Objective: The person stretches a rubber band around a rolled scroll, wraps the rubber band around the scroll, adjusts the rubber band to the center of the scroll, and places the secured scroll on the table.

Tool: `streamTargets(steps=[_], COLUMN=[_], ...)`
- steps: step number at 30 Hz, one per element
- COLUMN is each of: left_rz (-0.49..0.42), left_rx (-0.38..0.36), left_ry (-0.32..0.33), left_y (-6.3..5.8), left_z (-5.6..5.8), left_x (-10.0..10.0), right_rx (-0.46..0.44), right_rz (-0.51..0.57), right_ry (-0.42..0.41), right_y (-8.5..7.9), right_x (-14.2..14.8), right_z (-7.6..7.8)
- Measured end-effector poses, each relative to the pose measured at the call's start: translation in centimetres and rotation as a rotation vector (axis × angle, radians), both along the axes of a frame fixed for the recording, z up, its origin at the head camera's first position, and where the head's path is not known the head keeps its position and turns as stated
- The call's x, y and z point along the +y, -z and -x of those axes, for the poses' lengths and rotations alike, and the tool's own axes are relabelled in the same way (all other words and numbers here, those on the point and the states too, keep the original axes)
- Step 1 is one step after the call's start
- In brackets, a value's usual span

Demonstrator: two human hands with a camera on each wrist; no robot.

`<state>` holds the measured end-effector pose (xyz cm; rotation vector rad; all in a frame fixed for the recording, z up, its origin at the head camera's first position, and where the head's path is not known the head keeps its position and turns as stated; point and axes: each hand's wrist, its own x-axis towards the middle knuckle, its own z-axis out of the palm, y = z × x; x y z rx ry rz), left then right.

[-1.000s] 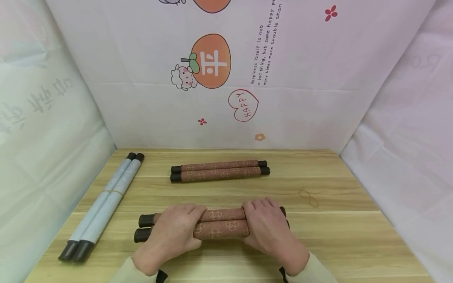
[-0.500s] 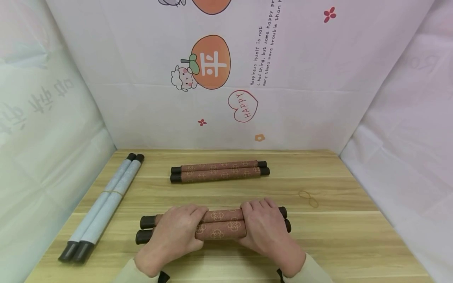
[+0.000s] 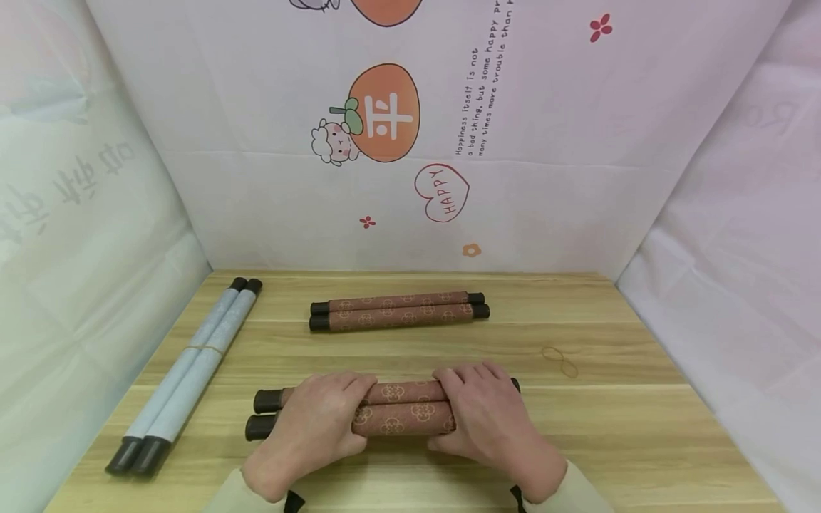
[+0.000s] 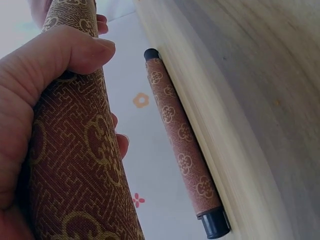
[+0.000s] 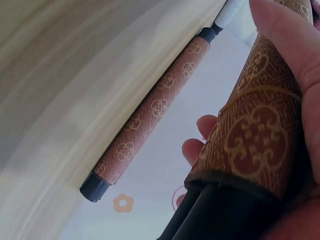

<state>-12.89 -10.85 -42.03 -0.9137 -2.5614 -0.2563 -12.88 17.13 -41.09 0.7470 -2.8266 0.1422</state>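
Both hands grip a brown scroll (image 3: 404, 419) with gold flower patterns, rolled from both ends into two parallel rolls with black knobs. It lies crosswise near me. My left hand (image 3: 316, 419) wraps its left part, thumb on the near side and fingers over the far side. Toward the other end, my right hand (image 3: 489, 422) holds it likewise and covers most of the right knobs. In the right wrist view a thin rubber band (image 5: 262, 90) goes round the scroll close to that end, beside the thumb. The left wrist view shows the left thumb (image 4: 90, 52) pressed on the patterned cloth.
Farther back lies a second brown scroll (image 3: 400, 313), also double-rolled. A pale blue scroll (image 3: 192, 377) with a band round its middle lies slanted along the table's left side. One loose rubber band (image 3: 560, 361) rests at the right. White printed cloth (image 3: 545, 214) encloses the table.
My right hand has slid slightly to the right along the scroll, now covering more of its right knobs. My left hand keeps its grip almost unmoved.
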Motion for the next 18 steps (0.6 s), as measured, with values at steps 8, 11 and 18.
streamTargets(steps=[8, 11, 18], left_rz=[0.014, 0.022, 0.031], left_rx=[0.002, -0.006, -0.018], left_ry=[0.001, -0.002, -0.010], left_y=[-0.2, -0.3, -0.4], left_z=[0.1, 0.1, 0.1], left_x=[-0.2, -0.3, -0.4], right_rx=[0.014, -0.002, -0.008], right_rz=[-0.037, -0.050, -0.076], right_ry=[-0.021, -0.024, -0.001], right_y=[-0.3, -0.3, -0.3], right_x=[1.0, 1.2, 1.7], right_z=[0.1, 0.2, 0.3])
